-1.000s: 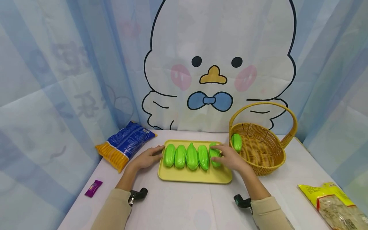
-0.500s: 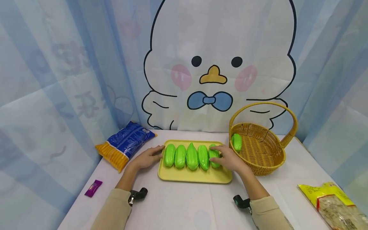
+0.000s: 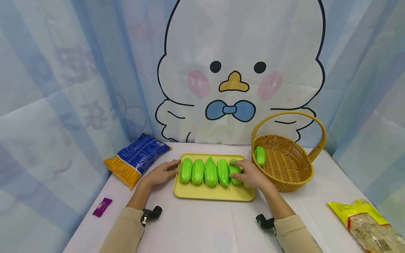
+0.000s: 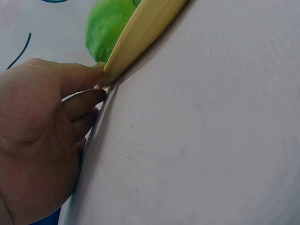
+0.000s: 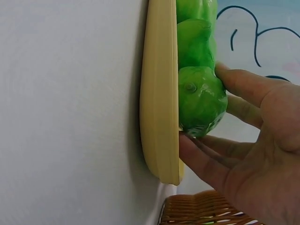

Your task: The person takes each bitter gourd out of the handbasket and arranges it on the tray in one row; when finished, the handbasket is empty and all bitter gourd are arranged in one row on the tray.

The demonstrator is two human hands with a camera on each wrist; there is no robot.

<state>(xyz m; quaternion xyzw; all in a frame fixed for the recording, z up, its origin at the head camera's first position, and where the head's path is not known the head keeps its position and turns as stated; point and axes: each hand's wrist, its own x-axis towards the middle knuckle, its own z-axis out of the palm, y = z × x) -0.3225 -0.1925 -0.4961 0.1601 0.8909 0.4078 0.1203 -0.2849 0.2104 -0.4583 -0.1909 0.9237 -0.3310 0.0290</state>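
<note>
A row of shiny, ridged green bitter melons (image 3: 211, 172) lies side by side on a yellow tray (image 3: 205, 194). At the right end of the row, my right hand (image 3: 251, 174) holds the last bitter melon (image 5: 199, 96) between thumb and fingers. That melon still rests on the tray and is partly covered by the hand. On the other side, my left hand (image 3: 160, 174) touches the tray's left rim with its fingertips, the fingers relaxed. Another bitter melon (image 3: 260, 156) leans inside the wicker basket (image 3: 286, 186) just right of the tray.
The basket's tall handle (image 3: 289, 114) arches over it. A blue and orange bag (image 3: 139, 158) lies at the back left, with a purple packet (image 3: 102, 207) in front. A yellow clear-windowed bag (image 3: 367, 221) lies at the right edge. A curtain stands behind the table.
The right hand has shifted slightly left with the end melon, which now sits nearer the row. The left hand has stayed at the tray's rim.
</note>
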